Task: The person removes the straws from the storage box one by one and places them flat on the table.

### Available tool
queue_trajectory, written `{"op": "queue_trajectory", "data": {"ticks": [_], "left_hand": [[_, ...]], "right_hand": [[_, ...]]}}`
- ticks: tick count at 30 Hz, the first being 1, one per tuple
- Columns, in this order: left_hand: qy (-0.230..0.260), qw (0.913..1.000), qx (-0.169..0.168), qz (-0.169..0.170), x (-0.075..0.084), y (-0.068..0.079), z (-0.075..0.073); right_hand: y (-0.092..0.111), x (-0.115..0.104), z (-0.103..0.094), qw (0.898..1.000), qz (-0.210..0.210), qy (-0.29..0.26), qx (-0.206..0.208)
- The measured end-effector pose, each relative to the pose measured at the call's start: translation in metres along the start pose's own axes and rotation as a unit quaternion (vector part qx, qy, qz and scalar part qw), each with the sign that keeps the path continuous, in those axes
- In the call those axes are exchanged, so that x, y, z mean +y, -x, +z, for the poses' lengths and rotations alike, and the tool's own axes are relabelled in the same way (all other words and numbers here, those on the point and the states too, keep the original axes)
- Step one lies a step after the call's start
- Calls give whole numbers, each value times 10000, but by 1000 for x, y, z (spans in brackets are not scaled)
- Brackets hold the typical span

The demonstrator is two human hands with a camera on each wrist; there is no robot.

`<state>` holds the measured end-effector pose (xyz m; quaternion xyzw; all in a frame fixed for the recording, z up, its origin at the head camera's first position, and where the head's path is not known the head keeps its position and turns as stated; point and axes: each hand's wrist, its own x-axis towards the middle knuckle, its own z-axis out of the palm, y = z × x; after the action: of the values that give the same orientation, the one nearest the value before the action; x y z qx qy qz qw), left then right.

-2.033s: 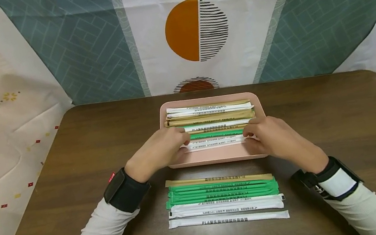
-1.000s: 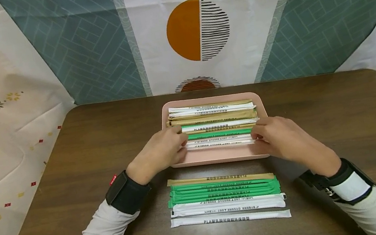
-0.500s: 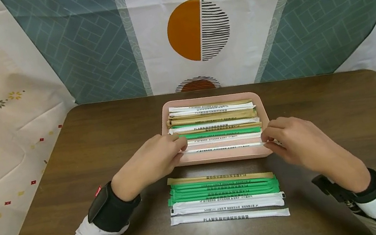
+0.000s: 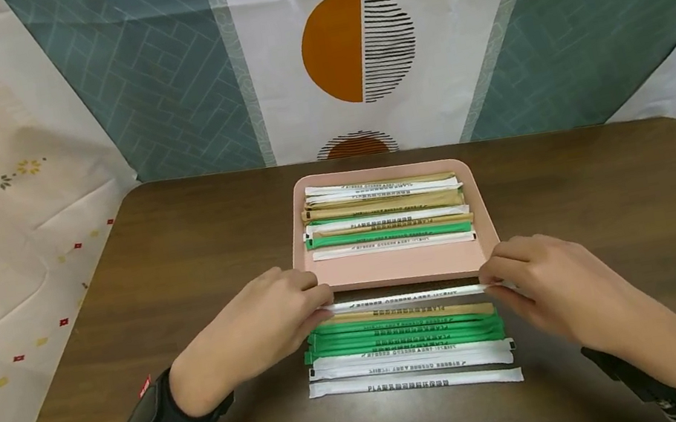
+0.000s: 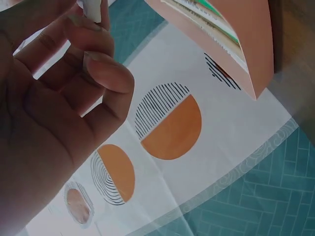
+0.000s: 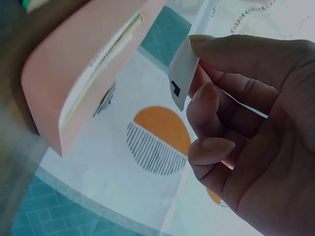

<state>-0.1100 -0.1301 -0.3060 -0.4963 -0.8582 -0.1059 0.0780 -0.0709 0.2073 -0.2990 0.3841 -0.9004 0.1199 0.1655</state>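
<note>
A white paper-wrapped straw [image 4: 408, 298] stretches between my two hands, just in front of the pink tray. My left hand [image 4: 257, 331] pinches its left end; in the left wrist view a bit of the white wrapper [image 5: 92, 10] shows at the fingertips. At the other end, thumb and forefinger of my right hand [image 4: 569, 291] pinch the wrapper, whose flat tip [image 6: 182, 78] sticks out in the right wrist view. Behind lies the pink tray [image 4: 389, 270], holding several wrapped straws in white, tan and green. The nearest straw in it is white [image 4: 393, 245].
In front of the tray, a row of wrapped straws lies on the brown wooden table [image 4: 213, 233]: tan [image 4: 410, 314], several green [image 4: 404, 336], then white [image 4: 416, 383] nearest me. A patterned cloth [image 4: 171, 74] hangs beyond the table's far edge.
Both hands have lifted a white straw from the tray's front and brought it toward me, past the near rim. They now stand farther apart. The straws on the table stay put.
</note>
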Motion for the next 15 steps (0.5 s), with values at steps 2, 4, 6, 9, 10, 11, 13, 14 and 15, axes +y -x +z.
{"op": "queue_trajectory", "data": {"ticks": [2,4,6,9,10,11,13,14,15], "left_hand": [[-128,9999,22,73,6,5,0],[-199,9997,25,127,13,11,1],[-221,9996,-15,147,18,17,2],[-147,9997,-121,147,23,25,7],[-124,9997,-160,135,24,26,10],[-90,9997,-185,112,23,26,13],[-47,9997,-243,53,20,25,21],[-36,9996,-266,17,17,24,25],[-11,9996,-299,-15,15,22,29]], "right_hand": [[6,-4,3,9999,-81,-89,80],[13,-9,7,9996,-173,-190,148],[18,-15,13,9991,-260,-289,167],[24,-20,20,9984,-340,-435,132],[25,-21,22,9983,-324,-477,94],[26,-21,24,9983,-294,-503,52],[27,-19,29,9986,-209,-492,-7],[27,-17,32,9988,-146,-470,-57],[27,-15,35,9990,-83,-430,-112]]}}
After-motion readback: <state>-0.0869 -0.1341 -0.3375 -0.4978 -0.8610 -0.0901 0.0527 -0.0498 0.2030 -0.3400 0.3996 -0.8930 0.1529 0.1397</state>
